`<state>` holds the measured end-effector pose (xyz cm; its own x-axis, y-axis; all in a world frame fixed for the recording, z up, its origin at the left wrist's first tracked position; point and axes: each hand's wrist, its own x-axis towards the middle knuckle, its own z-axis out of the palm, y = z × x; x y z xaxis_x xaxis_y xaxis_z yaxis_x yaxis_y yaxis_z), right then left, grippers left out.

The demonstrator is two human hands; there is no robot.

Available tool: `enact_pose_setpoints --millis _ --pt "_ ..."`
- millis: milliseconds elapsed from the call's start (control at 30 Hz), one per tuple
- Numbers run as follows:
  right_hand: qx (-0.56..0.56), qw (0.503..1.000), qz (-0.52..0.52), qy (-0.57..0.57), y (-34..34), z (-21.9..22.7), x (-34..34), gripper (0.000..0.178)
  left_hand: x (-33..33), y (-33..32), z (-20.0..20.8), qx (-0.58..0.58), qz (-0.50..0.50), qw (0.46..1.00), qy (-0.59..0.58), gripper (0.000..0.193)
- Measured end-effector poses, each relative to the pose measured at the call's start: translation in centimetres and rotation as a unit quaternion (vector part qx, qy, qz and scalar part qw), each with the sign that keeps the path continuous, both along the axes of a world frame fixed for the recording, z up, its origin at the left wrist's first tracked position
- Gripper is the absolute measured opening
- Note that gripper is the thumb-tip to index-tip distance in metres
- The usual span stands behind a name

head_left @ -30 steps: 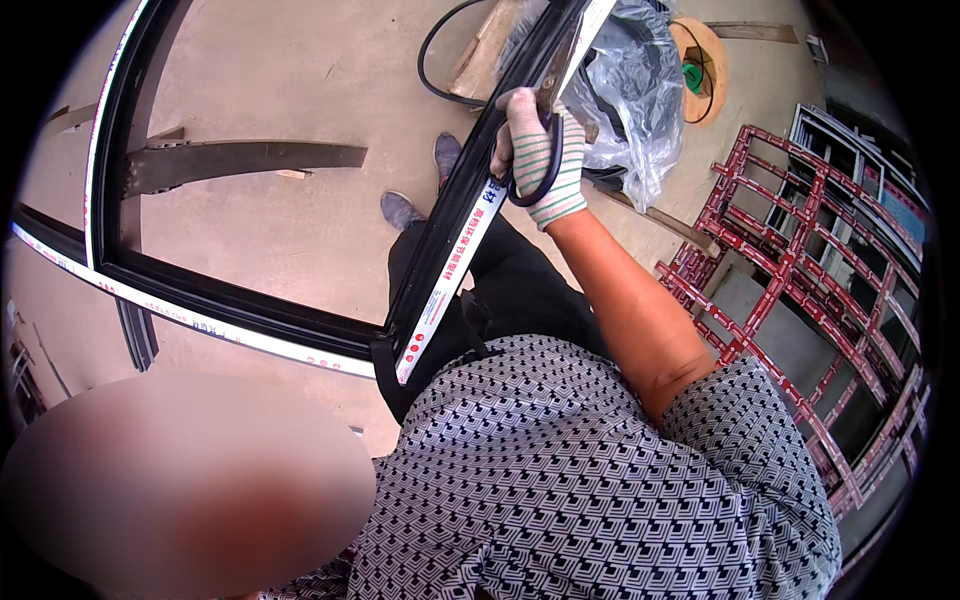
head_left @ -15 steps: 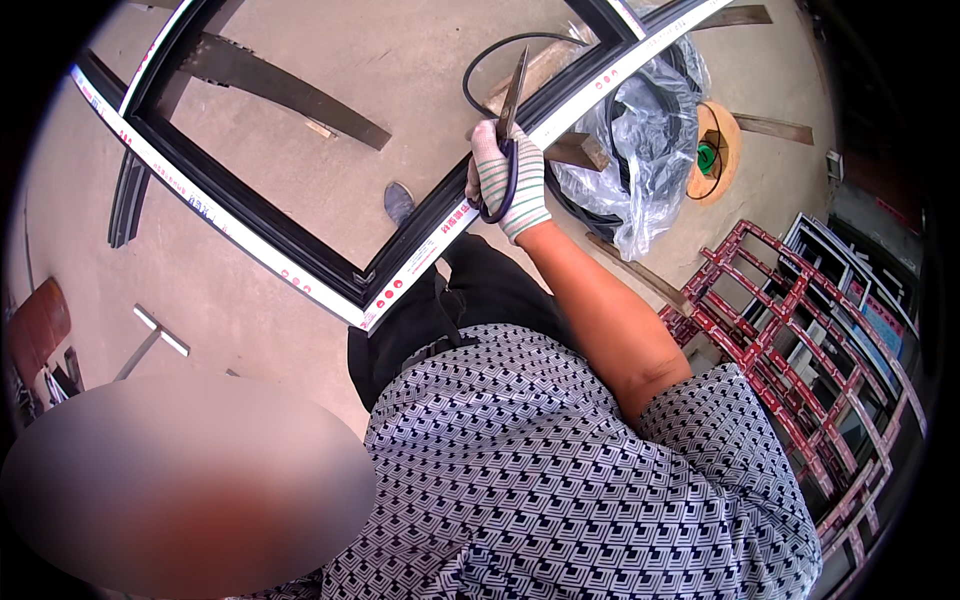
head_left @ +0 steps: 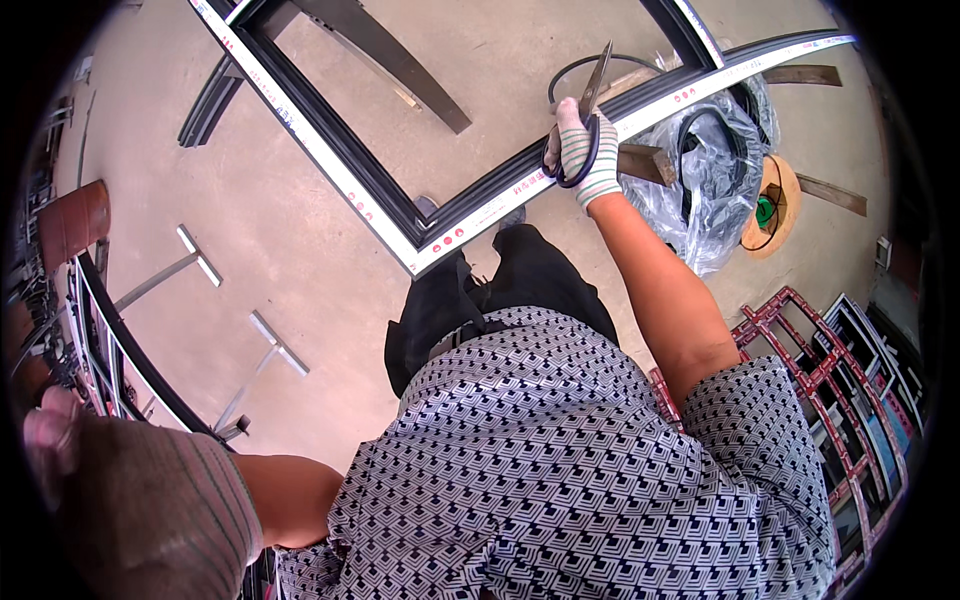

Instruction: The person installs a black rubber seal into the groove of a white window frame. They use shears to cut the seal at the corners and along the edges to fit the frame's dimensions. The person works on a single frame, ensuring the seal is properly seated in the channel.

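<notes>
The right hand (head_left: 583, 152), in a striped knit work glove, was closed round the black loop handles of a pair of large steel scissors (head_left: 590, 105), its grip wrapped firmly about them, the blades pointing up and away and standing nearly shut. The scissors sat right at the upper rail of a big rectangular window frame of dark metal with white protective tape along its edges (head_left: 430, 235), which rested tilted against the person's legs above the bare concrete floor (head_left: 280, 230). The left hand (head_left: 130, 500), also gloved, hung blurred at the lower left; whether it held anything could not be told. A black rubber sealing strip (head_left: 575, 75) looped on the floor just beyond the frame, beside a clear plastic bag with more black coil (head_left: 715, 170). Judging by this, the strip along that rail looked seated and the trimming at the corner seemed in hand; the other rails' state could not be made out
</notes>
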<state>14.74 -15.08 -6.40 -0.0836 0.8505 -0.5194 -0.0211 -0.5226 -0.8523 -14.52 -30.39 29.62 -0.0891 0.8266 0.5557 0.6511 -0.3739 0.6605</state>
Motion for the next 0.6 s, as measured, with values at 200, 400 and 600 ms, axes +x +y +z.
enact_pose_setpoints --millis 200,400,600 --pt "0.005 0.998 -0.051 -0.045 1.8 -3.3 4.3 0.03 6.2 2.8 -10.2 -0.105 0.237 0.965 -0.041 0.015" --pt "-0.008 0.989 -0.137 -0.059 2.7 -5.8 10.1 0.036 7.5 3.5 -15.9 -0.25 0.066 0.959 0.116 0.012" --pt "0.043 0.97 -0.21 -0.115 2.6 -6.8 14.9 0.032 5.6 -1.0 -21.1 -0.44 0.073 0.882 0.153 0.02"
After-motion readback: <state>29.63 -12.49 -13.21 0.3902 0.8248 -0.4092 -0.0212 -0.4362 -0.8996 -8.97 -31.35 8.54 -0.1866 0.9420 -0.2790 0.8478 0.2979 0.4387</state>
